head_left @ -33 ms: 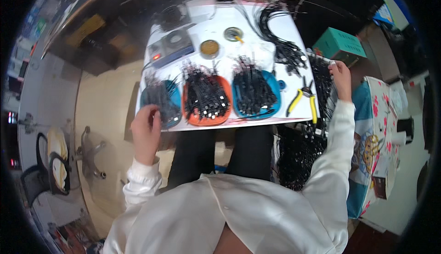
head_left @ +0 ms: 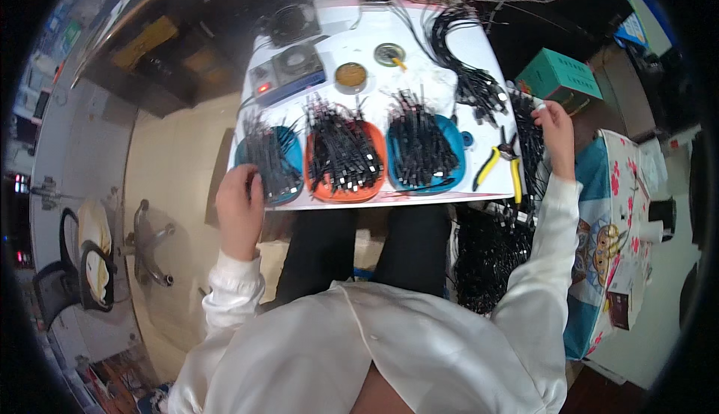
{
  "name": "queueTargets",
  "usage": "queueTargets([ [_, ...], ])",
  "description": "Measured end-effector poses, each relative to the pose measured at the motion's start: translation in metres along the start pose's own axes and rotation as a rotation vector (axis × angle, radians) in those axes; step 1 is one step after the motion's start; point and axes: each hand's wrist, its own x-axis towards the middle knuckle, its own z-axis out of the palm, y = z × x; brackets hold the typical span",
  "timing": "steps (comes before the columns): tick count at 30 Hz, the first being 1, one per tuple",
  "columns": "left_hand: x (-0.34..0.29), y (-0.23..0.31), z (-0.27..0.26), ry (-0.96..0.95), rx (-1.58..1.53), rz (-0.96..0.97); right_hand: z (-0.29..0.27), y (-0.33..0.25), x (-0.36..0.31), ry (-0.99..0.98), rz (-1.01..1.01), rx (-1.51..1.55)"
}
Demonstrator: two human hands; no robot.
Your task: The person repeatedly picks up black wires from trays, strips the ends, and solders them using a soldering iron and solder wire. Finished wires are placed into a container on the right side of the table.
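Note:
My left hand [head_left: 241, 203] is at the near left corner of the white table [head_left: 427, 198], beside the left blue tray [head_left: 278, 200]. Its fingers are bent, with the thumb apart. Short black cables [head_left: 266, 155] fill that tray. My right hand [head_left: 556, 128] reaches past the table's right edge, above long black cables [head_left: 530, 125]. Its fingers are pinched together near a small whitish bit; what they grip is too small to name. Yellow-handled pliers [head_left: 500, 163] lie at the table's right side. An orange tray [head_left: 346, 197] and another blue tray [head_left: 455, 167] hold more black cables.
Behind the trays stand a boxy device with a red light [head_left: 290, 77], a round amber tin [head_left: 350, 77] and a second round tin [head_left: 389, 55]. A cable bundle [head_left: 457, 69] lies at the far right. Beyond the right edge are a green box [head_left: 560, 77] and a flowered cloth [head_left: 613, 182].
The view has shifted slightly, so the table and trays appear a little further right. My left hand sits slightly further left of its tray. My right hand stays nearly in place.

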Motion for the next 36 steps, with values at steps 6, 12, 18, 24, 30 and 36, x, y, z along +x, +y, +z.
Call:
queueTargets([
  [6,0.022,-0.016,0.040,0.067,0.032,0.124,0.164,-0.187,-0.130,-0.401,-0.102,0.144],
  [12,0.038,-0.015,0.057,-0.016,0.340,0.084,0.278,-0.246,-0.144,-0.325,-0.213,-0.463],
  [18,0.043,-0.022,0.061,-0.086,0.331,-0.094,0.317,-0.239,-0.147,-0.185,-0.213,-0.607],
  [24,0.041,-0.025,0.068,-0.006,0.271,-0.071,0.310,-0.243,-0.143,-0.266,-0.117,-0.538],
  [30,0.047,-0.043,0.049,0.087,-0.405,-0.227,0.306,-0.251,-0.141,-0.285,-0.061,-0.550],
  [36,0.042,-0.029,0.032,0.085,-1.378,-0.399,0.303,-0.251,-0.134,-0.369,-0.036,-0.580],
])
